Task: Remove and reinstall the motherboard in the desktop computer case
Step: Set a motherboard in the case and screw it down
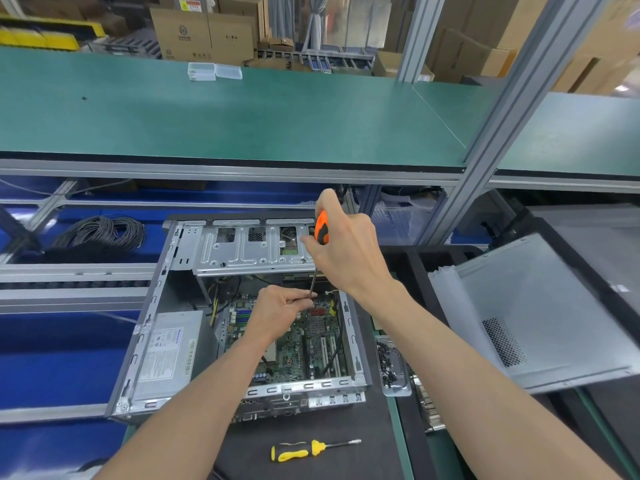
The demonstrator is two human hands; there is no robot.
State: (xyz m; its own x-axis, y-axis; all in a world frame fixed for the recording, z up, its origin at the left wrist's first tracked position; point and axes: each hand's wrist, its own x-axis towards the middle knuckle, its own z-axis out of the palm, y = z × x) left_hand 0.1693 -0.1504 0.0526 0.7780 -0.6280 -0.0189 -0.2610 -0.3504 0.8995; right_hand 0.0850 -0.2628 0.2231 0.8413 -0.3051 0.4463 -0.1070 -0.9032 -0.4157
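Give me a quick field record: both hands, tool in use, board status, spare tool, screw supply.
right hand: grips orange screwdriver by its handle
left hand: pinches the screwdriver shaft low down, over the motherboard
board status: lying inside the open case
spare tool: yellow screwdriver on the mat in front of the case
screw supply: clear tray of dark screws, right of the case

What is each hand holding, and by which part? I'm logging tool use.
One orange screwdriver: right hand grips its handle, left hand pinches the shaft low down, over the motherboard.
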